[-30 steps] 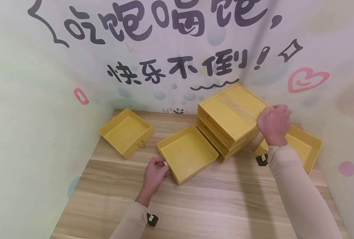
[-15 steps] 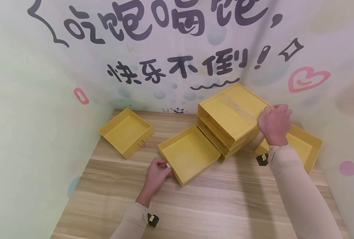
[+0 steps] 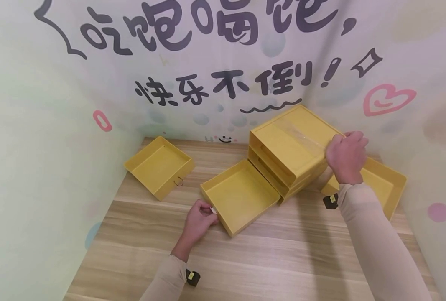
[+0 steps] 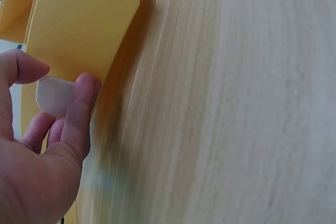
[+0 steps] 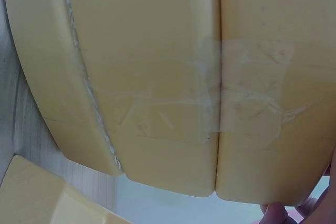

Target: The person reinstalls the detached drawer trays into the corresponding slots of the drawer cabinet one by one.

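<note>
My left hand [image 3: 198, 221] pinches the white tab [image 4: 54, 96] on the front of a yellow drawer [image 3: 241, 196], with thumb and fingers at its sides in the left wrist view. The drawer's far edge lies against the open side of a yellow stacked drawer unit [image 3: 290, 142], at its lowest level. My right hand [image 3: 346, 154] grips the unit's far right top corner, and some of its fingertips [image 5: 275, 213] show at the unit's edge in the right wrist view. Clear tape [image 5: 247, 93] crosses the unit's tiers. Whether the drawer's rear end sits inside the slot is hidden.
Another yellow drawer [image 3: 159, 165] lies at the back left, with a thin dark loop [image 3: 178, 182] at its front. A third yellow drawer [image 3: 382, 184] stands at the right, partly behind my right forearm. Printed walls [image 3: 192, 121] enclose the wooden table [image 3: 245, 267].
The drawer has shifted slightly to the right and nearer to me, and my left hand has gone with it. The right hand and the unit stay in place.
</note>
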The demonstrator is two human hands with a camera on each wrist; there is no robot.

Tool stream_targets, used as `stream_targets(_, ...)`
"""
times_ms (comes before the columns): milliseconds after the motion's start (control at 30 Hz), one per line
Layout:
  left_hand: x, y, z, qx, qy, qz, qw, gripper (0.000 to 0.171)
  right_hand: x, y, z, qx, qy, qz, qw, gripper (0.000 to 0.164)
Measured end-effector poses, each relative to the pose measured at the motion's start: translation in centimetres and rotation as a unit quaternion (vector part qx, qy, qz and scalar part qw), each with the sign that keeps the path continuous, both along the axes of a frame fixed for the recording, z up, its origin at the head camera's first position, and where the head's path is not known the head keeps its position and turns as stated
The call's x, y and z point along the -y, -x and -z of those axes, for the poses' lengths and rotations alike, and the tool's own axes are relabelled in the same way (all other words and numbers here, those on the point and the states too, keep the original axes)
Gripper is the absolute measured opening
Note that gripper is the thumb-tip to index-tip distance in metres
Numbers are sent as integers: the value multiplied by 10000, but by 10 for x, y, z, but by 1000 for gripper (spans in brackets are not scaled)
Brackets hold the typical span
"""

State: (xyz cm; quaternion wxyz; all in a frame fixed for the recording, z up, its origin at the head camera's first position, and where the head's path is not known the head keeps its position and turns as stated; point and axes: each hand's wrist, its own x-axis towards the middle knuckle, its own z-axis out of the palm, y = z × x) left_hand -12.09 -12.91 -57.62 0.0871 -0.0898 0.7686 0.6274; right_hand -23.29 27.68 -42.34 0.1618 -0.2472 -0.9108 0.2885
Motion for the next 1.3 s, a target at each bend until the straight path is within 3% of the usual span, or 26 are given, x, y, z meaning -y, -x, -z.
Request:
stream_targets(467, 0, 2, 2, 18, -63, 96, 9999, 37, -1, 0, -2, 42, 154, -17, 9999, 54)
stream_targets(700, 2, 3, -2, -175, 307, 195, 9992, 37, -1, -1, -3, 63, 183, -29, 9998, 54)
stream_targets(1033, -2, 6, -3, -79, 13, 120, 9999, 36, -1, 0, -3, 103, 191, -58, 9997, 55)
stream_targets(1300, -4, 8, -3, -123, 45, 154, 9998, 37, -2, -1, -2, -4, 265, -103, 9996, 53)
